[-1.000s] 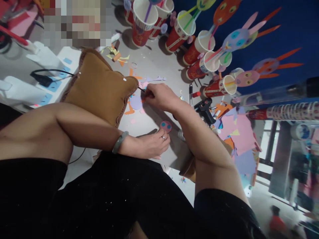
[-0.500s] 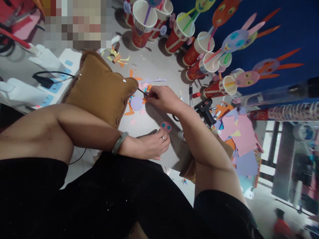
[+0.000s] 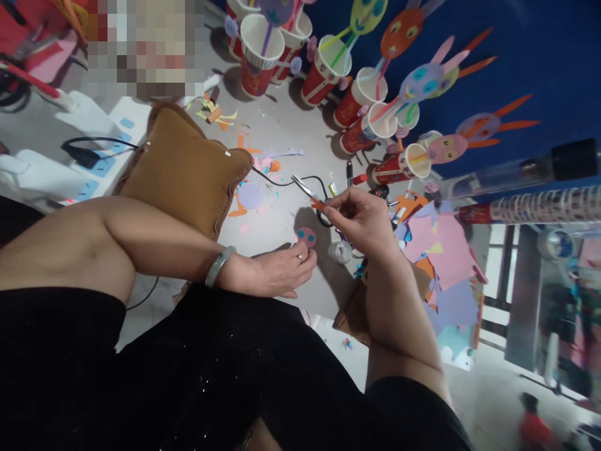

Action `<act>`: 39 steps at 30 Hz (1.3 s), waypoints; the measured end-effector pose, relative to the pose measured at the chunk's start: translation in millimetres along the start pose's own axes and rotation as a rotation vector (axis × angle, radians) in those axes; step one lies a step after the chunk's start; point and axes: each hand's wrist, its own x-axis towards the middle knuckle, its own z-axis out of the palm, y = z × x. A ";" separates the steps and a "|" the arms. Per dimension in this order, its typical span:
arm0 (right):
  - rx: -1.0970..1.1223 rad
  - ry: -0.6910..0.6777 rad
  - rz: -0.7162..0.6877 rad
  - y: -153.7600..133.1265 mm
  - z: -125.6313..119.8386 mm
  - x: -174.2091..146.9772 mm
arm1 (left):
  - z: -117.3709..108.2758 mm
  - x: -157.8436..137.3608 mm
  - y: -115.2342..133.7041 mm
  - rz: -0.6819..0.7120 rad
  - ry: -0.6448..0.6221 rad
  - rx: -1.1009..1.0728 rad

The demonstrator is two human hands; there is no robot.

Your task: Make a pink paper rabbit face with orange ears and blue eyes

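My right hand [image 3: 359,219] is raised over the table, closed around a pair of scissors [image 3: 305,186] with silver blades pointing up and left. A small orange bit [image 3: 318,205] shows at its fingertips; whether it is paper or part of the scissors I cannot tell. Low on the table, my left hand [image 3: 277,269] has its fingers curled at the lower edge of a round pink paper face [image 3: 305,236] with two blue dots. A purple paper disc [image 3: 250,195] lies among paper scraps to the left. A roll of clear tape [image 3: 340,252] sits below my right hand.
A brown cushion [image 3: 183,169] lies at the left beside a white power strip [image 3: 101,169]. Red paper cups [image 3: 259,69] with paper animal faces on straws line the back. Coloured paper sheets [image 3: 441,241] pile up at the right, near a stack of cups [image 3: 535,207].
My right hand has moved right and toward me, away from the scraps, and the scissors now show in it. My left hand stays at the pink paper face.
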 end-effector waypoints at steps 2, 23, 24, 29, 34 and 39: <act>-0.006 0.048 0.024 7.1 -4.8 -13.2 | -6.4 -1.5 1.8 0.019 0.055 0.010; 0.178 -0.055 0.054 25.9 0.5 -29.5 | -18.1 57.2 -104.9 -0.564 -0.120 -1.048; 0.181 -0.057 0.056 25.1 2.2 -29.5 | -16.3 56.3 -104.0 -0.576 -0.117 -1.095; 0.324 -0.077 0.122 25.1 10.9 -27.1 | -0.4 50.7 -106.2 -0.585 -0.118 -1.335; 0.421 -0.079 0.167 29.0 17.0 -25.8 | 16.4 46.2 -107.5 -0.589 -0.083 -1.412; 0.425 -0.021 0.166 31.9 18.9 -24.8 | 17.3 44.5 -109.5 -0.556 -0.059 -1.399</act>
